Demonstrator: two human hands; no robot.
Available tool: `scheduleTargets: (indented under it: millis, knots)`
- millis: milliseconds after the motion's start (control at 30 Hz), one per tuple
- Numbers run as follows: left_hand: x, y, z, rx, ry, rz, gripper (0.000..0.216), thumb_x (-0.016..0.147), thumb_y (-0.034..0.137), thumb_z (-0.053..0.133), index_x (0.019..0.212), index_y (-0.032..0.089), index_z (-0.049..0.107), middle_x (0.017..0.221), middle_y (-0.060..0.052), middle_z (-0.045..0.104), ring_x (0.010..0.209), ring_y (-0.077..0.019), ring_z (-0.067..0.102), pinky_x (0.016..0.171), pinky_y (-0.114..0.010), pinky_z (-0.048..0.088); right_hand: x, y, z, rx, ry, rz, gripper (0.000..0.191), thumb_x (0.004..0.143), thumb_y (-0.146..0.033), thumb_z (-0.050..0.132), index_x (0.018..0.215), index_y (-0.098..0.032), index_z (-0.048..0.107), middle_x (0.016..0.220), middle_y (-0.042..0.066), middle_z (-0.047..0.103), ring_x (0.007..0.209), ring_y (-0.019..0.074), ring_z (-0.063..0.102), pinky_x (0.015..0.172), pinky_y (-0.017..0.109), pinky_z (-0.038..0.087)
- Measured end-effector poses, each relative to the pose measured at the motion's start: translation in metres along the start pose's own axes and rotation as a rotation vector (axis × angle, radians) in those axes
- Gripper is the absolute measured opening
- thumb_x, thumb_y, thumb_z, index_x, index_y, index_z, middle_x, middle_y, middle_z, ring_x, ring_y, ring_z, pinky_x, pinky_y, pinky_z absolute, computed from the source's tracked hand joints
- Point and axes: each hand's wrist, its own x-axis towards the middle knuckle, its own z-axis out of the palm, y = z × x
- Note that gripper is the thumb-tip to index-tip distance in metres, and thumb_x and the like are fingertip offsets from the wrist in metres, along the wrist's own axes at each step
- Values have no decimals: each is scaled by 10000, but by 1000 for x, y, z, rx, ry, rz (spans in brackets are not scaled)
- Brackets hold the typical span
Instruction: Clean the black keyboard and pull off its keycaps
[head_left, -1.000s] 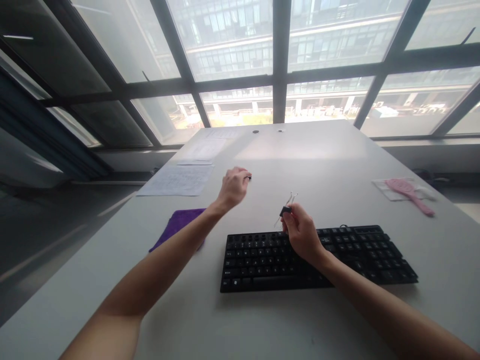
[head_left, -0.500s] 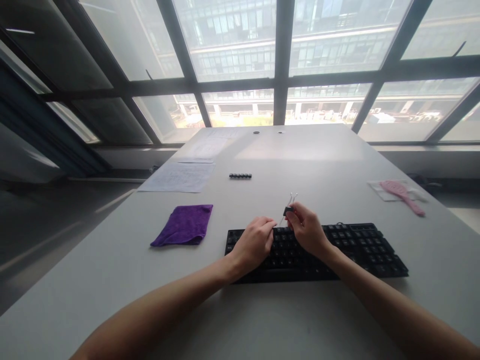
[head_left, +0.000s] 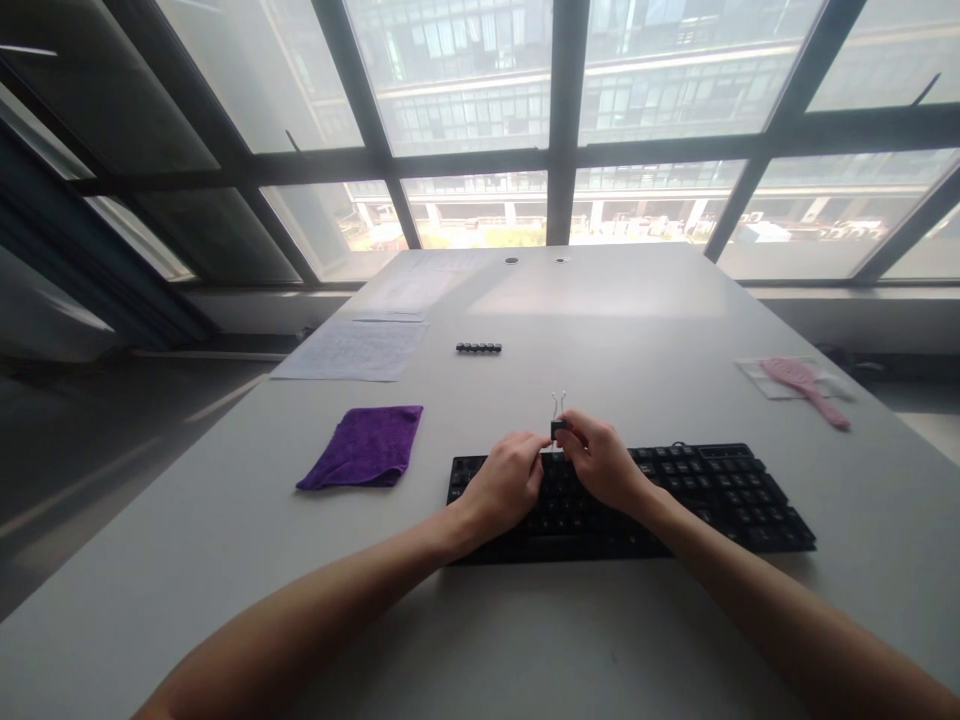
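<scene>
A small black binder clip (head_left: pixel 557 424) with wire handles pointing up is held over the far edge of a black keyboard (head_left: pixel 720 492). My right hand (head_left: pixel 600 463) pinches the clip from the right. My left hand (head_left: pixel 504 483) is closed beside it, its fingertips touching the clip from the left. Both hands hover over the keyboard's upper rows. A short row of black keycaps (head_left: pixel 478 347) lies farther back on the white table (head_left: pixel 637 330).
A purple cloth (head_left: pixel 364 446) lies left of the keyboard. Printed paper sheets (head_left: pixel 352 350) sit at the far left. A pink hairbrush (head_left: pixel 802 388) rests on a clear bag at the right. Large windows stand behind the table's far edge.
My left hand left the row of keycaps at the back, came down to the keyboard and met the clip. The right hand turned the clip more upright and shifted slightly left.
</scene>
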Motion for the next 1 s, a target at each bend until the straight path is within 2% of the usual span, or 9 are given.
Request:
scheduleTargets:
  millis: [100, 233, 367, 467, 633, 1000]
  knots:
    - [4, 2, -4, -20, -33, -6, 247, 904, 82, 473, 1035, 188, 653, 1004, -87, 700, 990, -232, 634, 923, -369, 505, -2, 0, 0, -40, -10, -41, 192, 972, -258, 475, 793, -212, 524, 685, -20, 556, 634, 144, 475, 624, 260, 377]
    - [10, 4, -6, -42, -106, 32, 109, 860, 175, 602, 952, 190, 658, 929, -67, 685, 903, -228, 633, 841, -347, 508, -9, 0, 0, -84, -49, -135, 179, 987, -229, 444, 825, -216, 521, 800, 20, 594, 717, 161, 510, 680, 274, 403]
    - [14, 1, -3, -66, -73, 11, 89, 895, 232, 610, 878, 193, 687, 889, -63, 676, 854, -213, 625, 793, -336, 500, -13, -1, 1, -98, -71, -180, 183, 1001, -235, 426, 861, -219, 543, 828, 33, 612, 724, 165, 533, 689, 278, 414]
    - [14, -2, -1, -89, -75, 17, 84, 910, 238, 627, 901, 202, 703, 908, -51, 672, 862, -206, 625, 796, -328, 500, -14, -2, 0, -94, -55, -179, 192, 1013, -255, 420, 879, -219, 553, 834, 34, 616, 725, 165, 538, 691, 282, 418]
    - [15, -6, 2, -27, -74, 16, 75, 899, 229, 676, 838, 188, 693, 835, -32, 634, 819, -197, 611, 752, -302, 489, -14, 0, 0, -103, -21, -174, 185, 1014, -256, 424, 888, -219, 555, 819, 31, 606, 734, 169, 537, 713, 289, 420]
    - [13, -7, 9, 101, -32, 111, 199, 1009, 259, 515, 900, 171, 657, 868, -66, 621, 833, -199, 583, 797, -323, 495, -15, 1, 1, -93, -14, -240, 210, 1021, -252, 409, 840, -227, 512, 790, 16, 550, 704, 160, 497, 694, 283, 405]
